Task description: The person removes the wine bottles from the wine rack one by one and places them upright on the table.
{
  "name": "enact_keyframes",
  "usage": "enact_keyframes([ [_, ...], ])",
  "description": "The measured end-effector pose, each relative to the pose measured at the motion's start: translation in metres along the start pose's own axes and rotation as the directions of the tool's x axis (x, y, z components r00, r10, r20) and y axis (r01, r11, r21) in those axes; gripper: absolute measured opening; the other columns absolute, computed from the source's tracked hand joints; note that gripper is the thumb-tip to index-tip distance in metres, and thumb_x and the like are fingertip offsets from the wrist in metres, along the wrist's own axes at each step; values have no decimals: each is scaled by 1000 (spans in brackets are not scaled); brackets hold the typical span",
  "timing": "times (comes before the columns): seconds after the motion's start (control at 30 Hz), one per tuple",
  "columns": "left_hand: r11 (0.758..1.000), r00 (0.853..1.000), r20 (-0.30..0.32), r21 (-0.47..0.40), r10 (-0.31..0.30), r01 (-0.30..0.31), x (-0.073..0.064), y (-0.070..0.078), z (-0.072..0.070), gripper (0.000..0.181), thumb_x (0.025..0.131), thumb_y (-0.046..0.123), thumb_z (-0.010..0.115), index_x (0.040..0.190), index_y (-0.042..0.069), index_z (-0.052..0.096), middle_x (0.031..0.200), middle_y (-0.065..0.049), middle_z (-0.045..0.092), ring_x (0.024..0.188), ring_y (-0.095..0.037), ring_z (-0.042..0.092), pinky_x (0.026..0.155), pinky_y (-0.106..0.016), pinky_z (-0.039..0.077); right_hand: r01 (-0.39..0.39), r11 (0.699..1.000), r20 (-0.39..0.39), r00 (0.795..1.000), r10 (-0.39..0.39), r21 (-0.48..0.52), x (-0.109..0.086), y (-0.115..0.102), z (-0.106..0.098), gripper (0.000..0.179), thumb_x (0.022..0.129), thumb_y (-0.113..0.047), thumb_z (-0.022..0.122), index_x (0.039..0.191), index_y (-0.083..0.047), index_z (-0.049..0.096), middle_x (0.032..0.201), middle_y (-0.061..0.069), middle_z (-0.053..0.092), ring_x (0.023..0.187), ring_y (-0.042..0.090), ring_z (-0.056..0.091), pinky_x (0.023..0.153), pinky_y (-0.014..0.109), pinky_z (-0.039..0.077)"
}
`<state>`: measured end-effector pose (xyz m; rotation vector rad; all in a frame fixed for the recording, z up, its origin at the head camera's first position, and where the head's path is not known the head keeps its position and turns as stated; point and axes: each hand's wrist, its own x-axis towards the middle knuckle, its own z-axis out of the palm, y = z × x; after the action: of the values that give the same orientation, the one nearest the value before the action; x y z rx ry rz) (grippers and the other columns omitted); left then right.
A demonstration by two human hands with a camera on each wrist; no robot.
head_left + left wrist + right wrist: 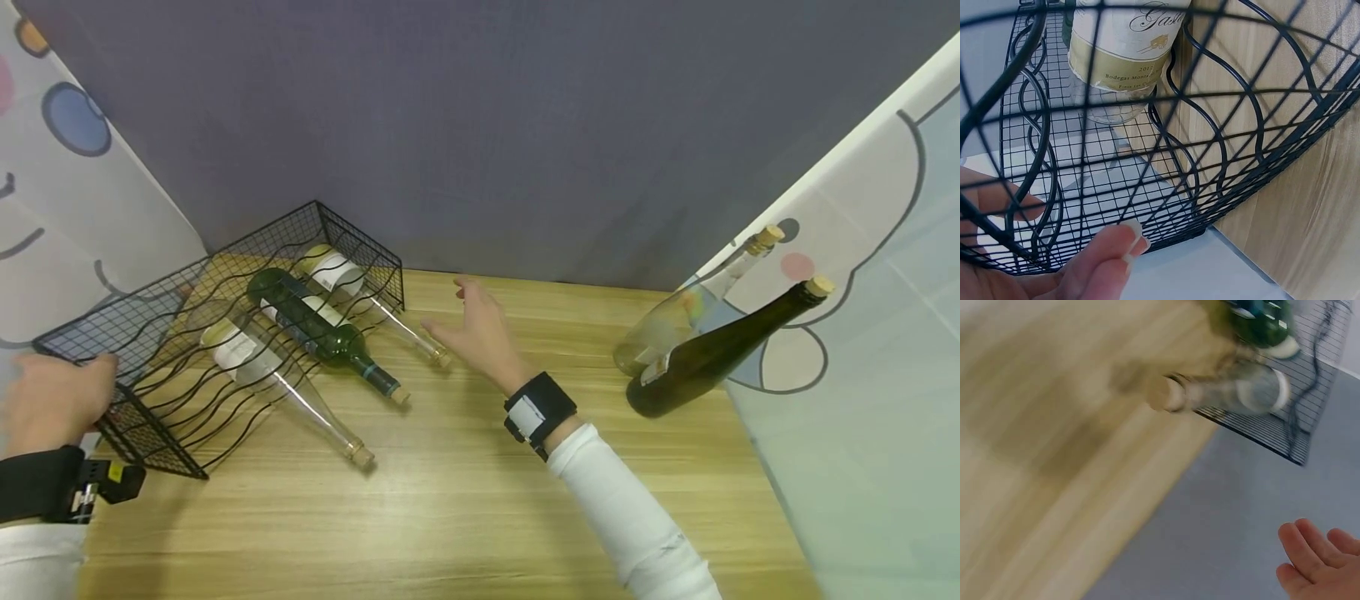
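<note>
My left hand (58, 402) grips the near left corner of a black wire wine rack (153, 429); in the left wrist view its thumb and fingers (1107, 259) lie on the mesh. Three corked bottles lie in the rack with their necks toward the right: a clear bottle (251, 358) nearest, a green wine bottle (307, 325) in the middle, and another clear bottle (341, 279) at the back. Beside that back bottle's corked neck is my right hand (486, 337), empty, with its fingers spread. The right wrist view shows its fingers (1313, 547) apart from the blurred bottle.
Two more corked bottles, a clear one (660, 333) and a dark green one (705, 367), stand at the right of the wooden table (465, 517). A grey panel (525, 150) rises behind, with patterned walls on both sides.
</note>
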<state>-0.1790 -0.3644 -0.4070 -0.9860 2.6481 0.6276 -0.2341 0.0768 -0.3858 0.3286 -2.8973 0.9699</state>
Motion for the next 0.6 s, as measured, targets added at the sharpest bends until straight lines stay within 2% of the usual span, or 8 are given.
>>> enact_keyframes([
  [0.23,1000,1000,-15,-17,4,-5,0,0,0,82,100,36,19,138,-25,-19,132,-57,26,110,-65,40,91,-69,41,26,998,108,994,-20,-56,-2,7,33,81,89,-42,64,147,4,30,143,26,48,130,36,46,109,49,41],
  [0.43,999,999,-30,-25,23,-24,-1,0,1,80,100,34,21,138,-28,-13,129,-58,27,103,-64,42,82,-66,45,48,995,166,986,-34,-83,-12,12,53,79,94,-40,60,148,6,26,145,33,42,131,41,43,111,51,38],
  [0.6,999,1000,-17,-48,11,-11,1,-1,1,82,100,36,22,139,-26,-14,131,-57,26,103,-64,42,82,-66,44,78,992,217,975,-55,-102,-15,15,68,79,95,-34,59,151,6,19,148,34,37,134,44,39,111,53,36],
])
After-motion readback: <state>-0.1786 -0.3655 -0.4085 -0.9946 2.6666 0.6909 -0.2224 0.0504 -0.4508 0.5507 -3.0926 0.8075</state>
